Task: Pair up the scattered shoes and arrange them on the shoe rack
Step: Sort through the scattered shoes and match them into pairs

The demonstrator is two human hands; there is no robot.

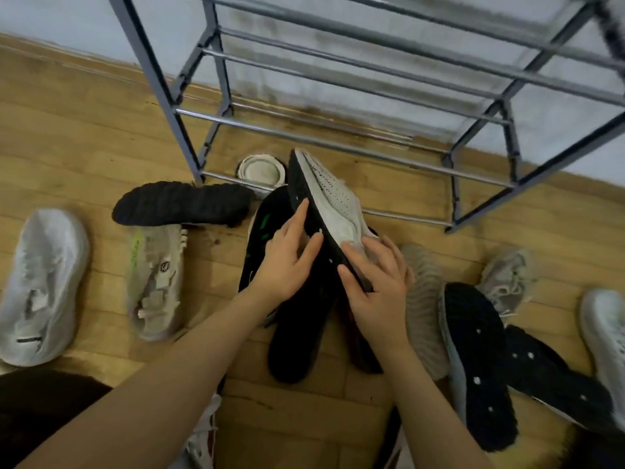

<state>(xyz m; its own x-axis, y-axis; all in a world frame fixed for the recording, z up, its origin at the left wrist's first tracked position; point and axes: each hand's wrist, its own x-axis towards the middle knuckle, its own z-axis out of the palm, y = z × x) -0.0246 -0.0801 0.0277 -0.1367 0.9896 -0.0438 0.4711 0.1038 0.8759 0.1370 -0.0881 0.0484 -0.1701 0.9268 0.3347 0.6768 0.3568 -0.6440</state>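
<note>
A white perforated shoe with a black sole (329, 194) is held on its side in the middle, toe pointing toward the grey metal shoe rack (304, 140). My right hand (375, 282) grips its heel end. My left hand (289, 255) lies flat against the black sole with its fingers spread. Beneath them lie black shoes (297, 333) on the wooden floor. The rack's rails carry no shoes.
Scattered on the floor: a white sneaker (40, 286) and a beige sneaker (157, 279) at left, an upturned black sole (182, 203), a round white tin (262, 170) by the rack, upturned black-soled shoes (477, 360), a grey sneaker (507, 279), a white shoe (605, 333) at right.
</note>
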